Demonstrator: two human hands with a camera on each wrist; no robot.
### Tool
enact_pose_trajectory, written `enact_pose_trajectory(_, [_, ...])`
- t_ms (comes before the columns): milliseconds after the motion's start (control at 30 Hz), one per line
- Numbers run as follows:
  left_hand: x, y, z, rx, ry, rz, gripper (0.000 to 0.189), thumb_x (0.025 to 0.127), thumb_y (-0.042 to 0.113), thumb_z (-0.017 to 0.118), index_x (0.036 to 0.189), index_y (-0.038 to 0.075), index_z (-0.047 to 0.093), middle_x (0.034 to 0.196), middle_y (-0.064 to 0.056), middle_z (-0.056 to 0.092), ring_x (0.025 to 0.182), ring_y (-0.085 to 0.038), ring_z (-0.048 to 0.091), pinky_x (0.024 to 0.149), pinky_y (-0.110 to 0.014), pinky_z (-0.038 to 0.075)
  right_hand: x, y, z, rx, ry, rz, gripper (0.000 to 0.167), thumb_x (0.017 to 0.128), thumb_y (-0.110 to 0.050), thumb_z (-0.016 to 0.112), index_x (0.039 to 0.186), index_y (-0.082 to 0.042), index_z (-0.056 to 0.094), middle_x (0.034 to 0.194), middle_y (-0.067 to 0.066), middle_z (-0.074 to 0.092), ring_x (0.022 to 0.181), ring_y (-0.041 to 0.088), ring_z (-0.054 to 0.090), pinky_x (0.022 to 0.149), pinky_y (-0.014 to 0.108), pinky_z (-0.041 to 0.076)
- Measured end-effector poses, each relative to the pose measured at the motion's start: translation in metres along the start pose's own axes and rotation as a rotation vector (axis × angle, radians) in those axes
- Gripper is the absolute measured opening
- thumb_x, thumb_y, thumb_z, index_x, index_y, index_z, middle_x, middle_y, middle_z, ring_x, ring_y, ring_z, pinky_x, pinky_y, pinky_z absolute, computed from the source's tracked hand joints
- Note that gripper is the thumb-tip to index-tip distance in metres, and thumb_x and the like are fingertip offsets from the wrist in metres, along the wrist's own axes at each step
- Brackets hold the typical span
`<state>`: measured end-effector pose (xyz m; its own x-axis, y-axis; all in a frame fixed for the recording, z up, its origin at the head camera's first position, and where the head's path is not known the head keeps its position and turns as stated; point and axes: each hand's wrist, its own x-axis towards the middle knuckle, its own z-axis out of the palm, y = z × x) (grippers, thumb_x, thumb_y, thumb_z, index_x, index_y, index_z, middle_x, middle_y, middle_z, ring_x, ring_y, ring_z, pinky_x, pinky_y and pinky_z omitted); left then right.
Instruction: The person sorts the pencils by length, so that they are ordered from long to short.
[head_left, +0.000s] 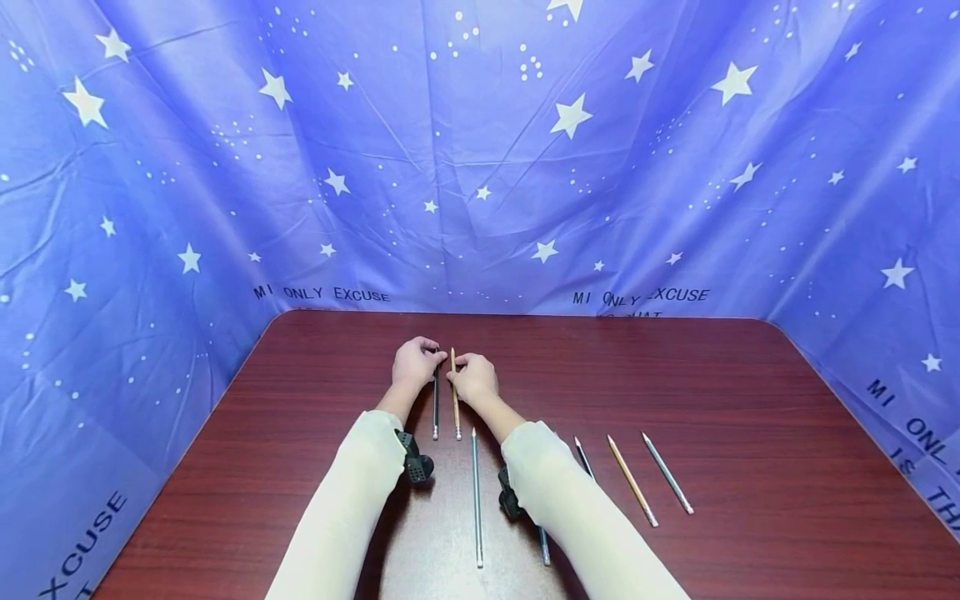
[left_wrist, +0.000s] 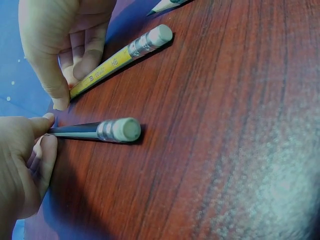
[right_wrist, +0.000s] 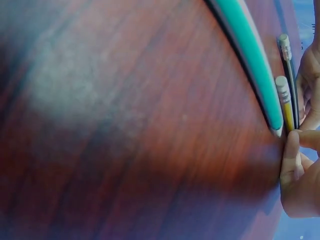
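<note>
My left hand point(head_left: 415, 364) pinches a black pencil point(head_left: 436, 408) near its far end, between thumb and finger. In the left wrist view that black pencil point(left_wrist: 80, 131) points its white eraser toward the camera. Just to the right, my right hand point(head_left: 476, 379) pinches a yellow pencil point(head_left: 456, 410), which lies almost parallel to the black one with a small gap between. Both pencils have their erasers toward me. Closer to me, a green-teal pencil point(head_left: 476, 500) lies on the table, tip pointing away; it looms large and blurred in the right wrist view point(right_wrist: 247, 55).
On the right side of the table point(head_left: 750, 392) lie a dark pencil point(head_left: 582, 455), a yellow pencil point(head_left: 632, 481) and a grey-green pencil point(head_left: 667, 472). Another pencil end point(head_left: 544, 546) shows beside my right sleeve. A blue star-patterned curtain point(head_left: 480, 150) hangs behind the table.
</note>
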<state>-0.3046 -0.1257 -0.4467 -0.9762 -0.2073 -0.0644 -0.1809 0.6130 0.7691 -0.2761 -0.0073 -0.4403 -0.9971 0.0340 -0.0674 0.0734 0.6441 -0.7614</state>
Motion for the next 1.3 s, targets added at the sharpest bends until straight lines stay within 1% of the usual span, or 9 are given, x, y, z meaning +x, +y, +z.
enact_pose_trajectory(100, [-0.001,0.001,0.0,0.003,0.001,0.003,0.024,0.086,0.026,0.067,0.103,0.011,0.065,0.091,-0.007,0.069,0.055,-0.01,0.061,0.052,-0.022,0.051,0.0,0.001,-0.001,0.021,0.003,-0.007,0.028,0.083,-0.017,0.071,0.109,-0.008,0.068,0.08,0.004,0.07,0.062,0.012,0.062,0.056,0.022,0.052])
enact_pose_trajectory(267, [-0.002,0.002,-0.001,0.017,0.011,0.02,0.025,0.085,0.026,0.068,0.104,0.01,0.065,0.09,-0.007,0.069,0.058,-0.011,0.062,0.056,-0.022,0.05,-0.001,0.003,-0.003,0.128,-0.019,-0.023,0.027,0.084,-0.014,0.069,0.108,-0.002,0.066,0.078,0.01,0.07,0.041,0.009,0.055,0.041,0.021,0.053])
enact_pose_trajectory(367, [-0.003,0.003,-0.001,0.0,0.006,0.016,0.025,0.086,0.026,0.067,0.105,0.01,0.064,0.091,-0.008,0.07,0.055,-0.01,0.061,0.055,-0.022,0.05,-0.001,0.004,-0.007,0.117,-0.013,-0.041,0.025,0.085,-0.016,0.067,0.107,-0.003,0.067,0.075,0.009,0.07,0.038,0.006,0.051,0.041,0.021,0.051])
enact_pose_trajectory(600, [-0.005,0.005,-0.002,-0.151,-0.023,-0.011,0.026,0.085,0.02,0.067,0.106,0.006,0.063,0.093,-0.013,0.066,0.053,-0.011,0.058,0.048,-0.023,0.056,-0.001,0.007,-0.018,0.044,0.02,-0.033,0.022,0.087,-0.022,0.063,0.107,-0.012,0.068,0.067,0.0,0.067,0.043,0.007,0.053,0.05,0.021,0.045])
enact_pose_trajectory(800, [-0.007,0.007,-0.004,-0.207,-0.028,0.011,0.03,0.083,0.02,0.069,0.107,0.003,0.062,0.092,-0.012,0.063,0.057,-0.011,0.058,0.051,-0.024,0.058,-0.001,0.008,-0.029,0.011,0.024,-0.061,0.023,0.086,-0.023,0.065,0.106,-0.013,0.068,0.075,0.0,0.067,0.057,0.009,0.057,0.054,0.023,0.045])
enact_pose_trajectory(933, [-0.011,0.011,-0.009,-0.205,-0.041,0.045,0.035,0.083,0.021,0.069,0.11,0.0,0.062,0.093,-0.015,0.062,0.061,-0.014,0.061,0.053,-0.027,0.06,-0.003,0.008,-0.037,-0.008,0.022,-0.079,0.025,0.085,-0.025,0.066,0.107,-0.013,0.068,0.081,0.002,0.068,0.066,0.011,0.059,0.06,0.025,0.048])
enact_pose_trajectory(1000, [-0.013,0.014,-0.012,-0.198,-0.049,0.063,0.037,0.083,0.022,0.07,0.111,0.0,0.061,0.094,-0.016,0.063,0.063,-0.017,0.062,0.054,-0.027,0.06,-0.004,0.009,-0.041,-0.009,0.016,-0.081,0.026,0.085,-0.025,0.066,0.108,-0.013,0.067,0.081,0.002,0.068,0.065,0.011,0.059,0.062,0.026,0.049])
enact_pose_trajectory(1167, [-0.016,0.016,-0.016,-0.112,-0.034,0.132,0.04,0.082,0.026,0.07,0.111,0.0,0.063,0.093,-0.015,0.067,0.072,-0.019,0.062,0.061,-0.021,0.054,-0.007,0.009,-0.049,0.005,-0.006,-0.087,0.028,0.085,-0.025,0.066,0.111,-0.012,0.066,0.08,0.002,0.068,0.054,0.01,0.057,0.063,0.026,0.05])
enact_pose_trajectory(1300, [-0.019,0.015,-0.019,-0.067,-0.026,0.17,0.04,0.082,0.027,0.07,0.111,0.0,0.063,0.091,-0.014,0.067,0.079,-0.021,0.062,0.068,-0.025,0.052,-0.011,0.011,-0.055,0.004,-0.025,-0.1,0.03,0.085,-0.026,0.066,0.112,-0.012,0.065,0.081,0.003,0.067,0.048,0.009,0.055,0.063,0.025,0.049])
